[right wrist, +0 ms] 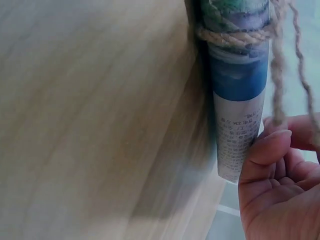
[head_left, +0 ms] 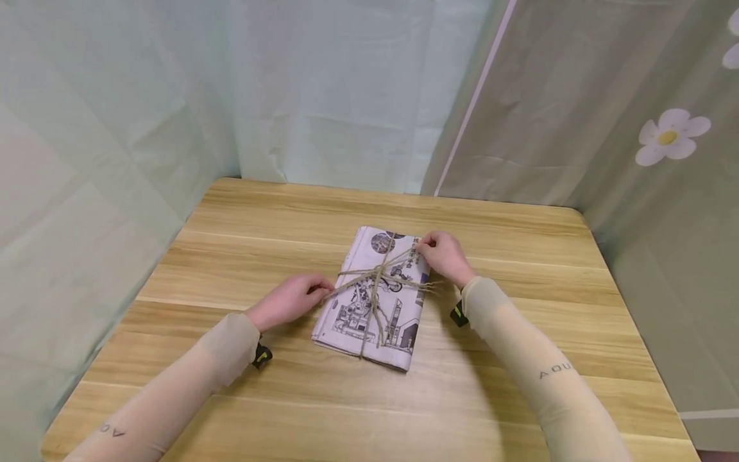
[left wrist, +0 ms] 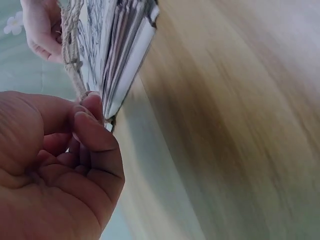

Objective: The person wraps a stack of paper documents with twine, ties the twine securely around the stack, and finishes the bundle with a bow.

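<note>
A folded newspaper bundle [head_left: 372,298] lies mid-table [head_left: 519,398], already crossed both ways with twine [head_left: 375,285] meeting in a knot at its middle. The left hand [head_left: 291,298] pinches a twine end at the bundle's left edge; the right hand [head_left: 441,255] pinches another at the far right corner. Judging by this, tightening or finishing the knot remains. The right sleeve reads "AQU"; the newsprint is illegible.

rough twine [head_left: 375,282], printed paper bundle [head_left: 369,314], wood table [head_left: 288,218]

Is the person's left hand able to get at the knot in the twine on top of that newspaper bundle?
Probably yes: the left hand already pinches twine at the newspaper bundle's edge, nothing covers the knot.
</note>
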`<state>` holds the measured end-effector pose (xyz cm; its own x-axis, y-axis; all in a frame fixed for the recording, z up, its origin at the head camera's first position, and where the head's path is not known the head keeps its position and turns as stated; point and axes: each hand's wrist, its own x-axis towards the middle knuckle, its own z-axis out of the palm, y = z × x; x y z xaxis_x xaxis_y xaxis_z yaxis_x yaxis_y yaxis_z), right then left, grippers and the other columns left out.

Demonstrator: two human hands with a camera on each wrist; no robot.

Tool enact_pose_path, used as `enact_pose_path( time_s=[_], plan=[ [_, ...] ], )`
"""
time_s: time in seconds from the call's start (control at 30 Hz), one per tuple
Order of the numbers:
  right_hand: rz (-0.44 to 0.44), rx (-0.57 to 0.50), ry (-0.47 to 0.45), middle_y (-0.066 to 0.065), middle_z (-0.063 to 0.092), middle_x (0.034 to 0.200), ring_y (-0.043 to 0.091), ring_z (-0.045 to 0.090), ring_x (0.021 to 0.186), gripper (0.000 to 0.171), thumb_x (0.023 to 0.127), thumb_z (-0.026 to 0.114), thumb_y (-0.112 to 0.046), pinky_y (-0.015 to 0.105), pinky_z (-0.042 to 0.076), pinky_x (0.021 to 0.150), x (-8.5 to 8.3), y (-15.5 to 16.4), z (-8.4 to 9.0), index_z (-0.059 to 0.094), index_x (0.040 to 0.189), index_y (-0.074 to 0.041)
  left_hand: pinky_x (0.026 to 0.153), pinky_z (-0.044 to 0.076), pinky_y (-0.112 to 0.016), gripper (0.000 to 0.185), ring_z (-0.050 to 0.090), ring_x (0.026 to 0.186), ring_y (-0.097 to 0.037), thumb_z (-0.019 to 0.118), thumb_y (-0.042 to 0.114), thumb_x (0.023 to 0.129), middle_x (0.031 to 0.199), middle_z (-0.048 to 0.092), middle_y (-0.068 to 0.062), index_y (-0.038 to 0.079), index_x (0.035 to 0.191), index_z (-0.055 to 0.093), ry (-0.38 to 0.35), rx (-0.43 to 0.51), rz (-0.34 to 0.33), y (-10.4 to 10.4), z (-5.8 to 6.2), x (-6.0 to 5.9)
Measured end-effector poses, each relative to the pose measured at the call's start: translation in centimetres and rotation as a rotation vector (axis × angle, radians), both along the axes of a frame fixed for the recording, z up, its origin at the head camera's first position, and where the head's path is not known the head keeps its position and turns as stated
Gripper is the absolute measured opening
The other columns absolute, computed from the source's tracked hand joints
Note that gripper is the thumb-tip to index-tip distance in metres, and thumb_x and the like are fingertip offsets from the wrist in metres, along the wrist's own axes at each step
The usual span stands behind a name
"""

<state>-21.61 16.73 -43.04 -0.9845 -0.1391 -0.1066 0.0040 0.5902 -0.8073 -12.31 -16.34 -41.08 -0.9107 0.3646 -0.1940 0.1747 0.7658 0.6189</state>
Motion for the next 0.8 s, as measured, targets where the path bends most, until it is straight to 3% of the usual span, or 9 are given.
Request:
enact_pose_path(
  time_s=[0.13,0.27,0.33,0.43,0.5,0.6,0.67,0.8],
  plan=[
    [0.005,0.004,-0.009,0.009,0.066,0.089,0.022,0.059,0.076,0.017,0.101,0.066,-0.023,0.034,0.051,0.064,0.1,0.3,0.0,0.07,0.099,-0.006,0.089,0.053,-0.045,0.023,0.062,0.093,-0.018,0.057,0.017,0.105,0.107,0.071,-0.004,0.008,0.121,0.071,-0.013,0.007,0.04,-0.2,-0.3,-0.1],
    [0.013,-0.004,0.003,0.009,0.066,0.091,0.022,0.059,0.078,0.017,0.101,0.066,-0.023,0.035,0.051,0.067,0.2,0.6,0.0,0.07,0.101,-0.006,0.079,0.054,-0.04,0.031,0.061,0.084,-0.021,0.052,0.025,0.108,0.097,0.068,-0.011,0.003,0.124,0.067,-0.089,0.138,0.147,-0.3,-0.5,-0.5],
    [0.013,-0.02,0.016,0.009,0.066,0.09,0.023,0.058,0.078,0.018,0.101,0.066,-0.023,0.035,0.051,0.067,0.1,0.6,0.1,0.07,0.101,-0.006,0.073,0.054,-0.035,0.036,0.06,0.081,-0.022,0.05,0.028,0.109,0.097,0.066,-0.014,-0.002,0.123,0.064,-0.16,0.289,0.227,-0.1,-0.4,-0.9],
    [0.017,-0.054,0.014,0.009,0.066,0.087,0.023,0.059,0.076,0.018,0.101,0.066,-0.025,0.036,0.051,0.067,0.0,0.6,0.1,0.07,0.103,-0.007,0.069,0.054,-0.026,0.041,0.059,0.082,-0.018,0.051,0.031,0.109,0.104,0.063,-0.015,-0.007,0.124,0.058,-0.298,0.611,0.333,0.5,-0.1,-1.3],
    [0.021,-0.064,0.011,0.009,0.066,0.086,0.023,0.06,0.076,0.019,0.101,0.066,-0.026,0.037,0.051,0.066,-0.2,0.5,0.2,0.07,0.103,-0.008,0.07,0.054,-0.022,0.038,0.06,0.083,-0.014,0.051,0.028,0.109,0.108,0.063,-0.012,-0.007,0.124,0.056,-0.389,0.81,0.368,1.0,0.2,-1.4],
    [0.031,-0.07,0.004,0.009,0.067,0.087,0.023,0.061,0.077,0.018,0.101,0.065,-0.026,0.036,0.052,0.067,-0.5,0.4,0.2,0.07,0.103,-0.009,0.065,0.053,-0.017,0.033,0.059,0.077,-0.01,0.053,0.021,0.109,0.102,0.064,-0.009,-0.008,0.124,0.053,-0.483,0.989,0.368,1.7,0.3,-1.4],
    [0.033,-0.064,-0.002,0.009,0.068,0.087,0.023,0.063,0.077,0.018,0.101,0.065,-0.025,0.036,0.054,0.068,-0.7,0.3,0.3,0.07,0.103,-0.008,0.063,0.051,-0.016,0.031,0.057,0.073,-0.008,0.052,0.017,0.109,0.097,0.064,-0.006,-0.008,0.125,0.052,-0.502,1.018,0.355,1.9,0.3,-1.2],
    [0.023,-0.035,-0.021,0.01,0.067,0.088,0.023,0.062,0.077,0.018,0.102,0.064,-0.023,0.035,0.053,0.068,-1.0,0.2,0.5,0.07,0.101,-0.006,0.06,0.05,-0.016,0.032,0.055,0.07,-0.007,0.05,0.013,0.109,0.093,0.061,-0.005,-0.012,0.129,0.049,-0.533,0.965,0.332,2.2,-0.3,-0.5]
  ],
)
